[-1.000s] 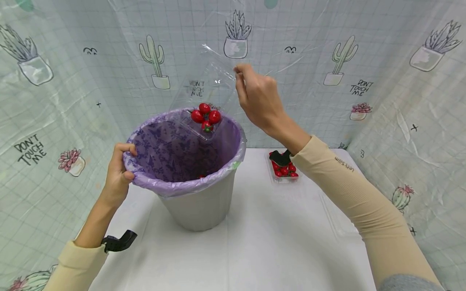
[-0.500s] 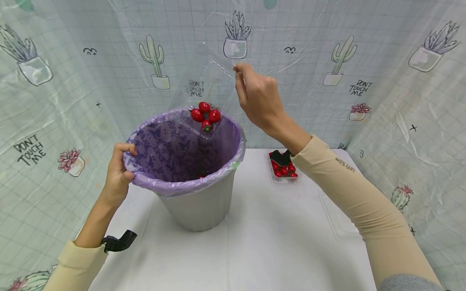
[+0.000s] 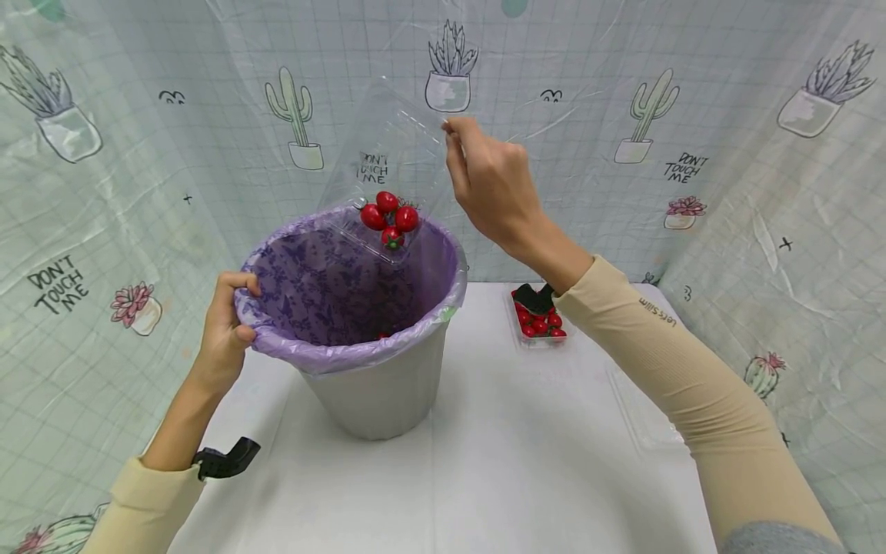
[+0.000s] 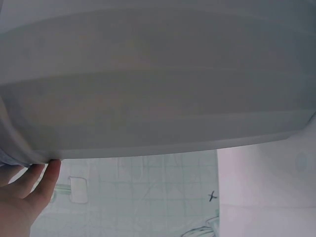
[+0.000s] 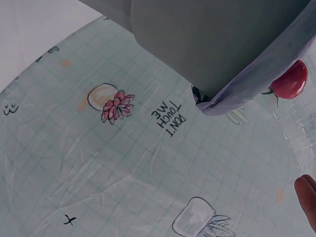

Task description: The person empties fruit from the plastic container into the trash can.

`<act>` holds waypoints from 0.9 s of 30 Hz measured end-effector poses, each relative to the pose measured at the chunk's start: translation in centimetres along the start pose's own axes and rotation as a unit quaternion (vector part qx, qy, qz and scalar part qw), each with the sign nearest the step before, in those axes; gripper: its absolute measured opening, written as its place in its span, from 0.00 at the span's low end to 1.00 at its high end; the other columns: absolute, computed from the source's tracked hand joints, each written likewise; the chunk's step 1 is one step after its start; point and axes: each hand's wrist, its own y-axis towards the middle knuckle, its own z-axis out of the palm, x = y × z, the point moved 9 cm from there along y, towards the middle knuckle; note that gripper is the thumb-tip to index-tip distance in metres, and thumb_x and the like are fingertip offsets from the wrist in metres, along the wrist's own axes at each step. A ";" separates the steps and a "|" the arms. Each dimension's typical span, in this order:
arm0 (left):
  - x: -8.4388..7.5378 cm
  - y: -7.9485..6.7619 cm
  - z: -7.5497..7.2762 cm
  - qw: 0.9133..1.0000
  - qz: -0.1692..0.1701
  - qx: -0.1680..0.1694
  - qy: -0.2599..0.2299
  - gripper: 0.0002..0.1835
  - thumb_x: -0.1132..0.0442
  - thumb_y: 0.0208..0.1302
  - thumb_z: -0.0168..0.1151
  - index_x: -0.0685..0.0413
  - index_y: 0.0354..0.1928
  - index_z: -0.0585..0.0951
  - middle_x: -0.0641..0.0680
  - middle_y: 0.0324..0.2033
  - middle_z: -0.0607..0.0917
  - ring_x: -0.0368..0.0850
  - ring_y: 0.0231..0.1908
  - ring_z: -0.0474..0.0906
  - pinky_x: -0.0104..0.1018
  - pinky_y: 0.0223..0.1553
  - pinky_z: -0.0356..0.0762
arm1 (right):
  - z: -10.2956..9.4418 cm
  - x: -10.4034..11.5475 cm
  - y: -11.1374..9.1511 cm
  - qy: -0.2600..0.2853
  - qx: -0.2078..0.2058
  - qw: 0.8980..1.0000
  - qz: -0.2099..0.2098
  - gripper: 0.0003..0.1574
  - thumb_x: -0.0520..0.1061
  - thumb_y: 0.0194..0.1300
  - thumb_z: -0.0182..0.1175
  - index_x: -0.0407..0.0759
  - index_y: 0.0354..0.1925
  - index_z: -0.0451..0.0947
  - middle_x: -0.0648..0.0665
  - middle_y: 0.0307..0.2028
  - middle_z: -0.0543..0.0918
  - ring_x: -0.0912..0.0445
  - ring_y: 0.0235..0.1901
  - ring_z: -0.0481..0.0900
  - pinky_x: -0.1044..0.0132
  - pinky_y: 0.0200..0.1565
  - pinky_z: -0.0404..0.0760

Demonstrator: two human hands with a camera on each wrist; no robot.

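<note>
A grey trash can (image 3: pixel 381 400) lined with a purple patterned bag (image 3: pixel 339 357) stands on the table. At its left, my left hand (image 3: pixel 224 331) grips the rim, fingers over the liner and thumb outside. My right hand (image 3: pixel 494 181) pinches the upper right edge of a clear plastic box (image 3: pixel 391 138). That box is steeply tilted, its lower end over the can's mouth. Several cherry tomatoes (image 3: pixel 406 218) lie near its lower end. In the right wrist view, one tomato (image 5: pixel 291 80) shows beside the can's rim. Deep inside the can, a bit of red (image 3: pixel 383 335) is visible.
On the white table (image 3: pixel 505 446), a second clear box of cherry tomatoes (image 3: pixel 540 325) stands right of the can, partly hidden by the black wrist mount. Nearer on the right lies a clear plastic lid or tray (image 3: pixel 644 415). Printed plastic sheeting (image 3: pixel 533 208) surrounds the table.
The clear box and my right hand have risen very slightly, and the tomatoes in it have shifted a little up and left. My left hand and the can have kept still.
</note>
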 end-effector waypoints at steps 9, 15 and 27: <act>0.1 0.0 0.0 1.000 0.000 0.002 -0.001 0.38 0.35 0.56 0.74 0.59 0.49 0.70 0.49 0.32 0.67 0.40 0.28 0.61 0.38 0.24 0.53 | -0.2 0.6 0.2 -0.016 -0.002 1.000 -0.013 0.18 0.39 0.82 0.43 0.30 0.48 0.79 0.39 0.25 0.84 0.55 0.15 0.64 0.65 0.19 0.56; 0.1 0.0 -0.1 1.000 0.002 0.000 -0.002 0.38 0.35 0.55 0.74 0.59 0.49 0.70 0.49 0.32 0.68 0.40 0.28 0.62 0.37 0.24 0.54 | -0.3 0.7 0.2 -0.018 -0.008 1.000 -0.021 0.17 0.38 0.82 0.43 0.30 0.48 0.78 0.40 0.23 0.82 0.56 0.15 0.63 0.66 0.19 0.55; 0.2 0.0 -0.2 1.000 -0.003 0.003 -0.003 0.38 0.35 0.55 0.74 0.59 0.50 0.70 0.48 0.31 0.67 0.39 0.26 0.61 0.37 0.22 0.54 | -0.4 0.7 0.1 -0.016 -0.019 0.999 -0.024 0.15 0.37 0.81 0.45 0.31 0.47 0.78 0.41 0.20 0.79 0.56 0.15 0.60 0.66 0.19 0.54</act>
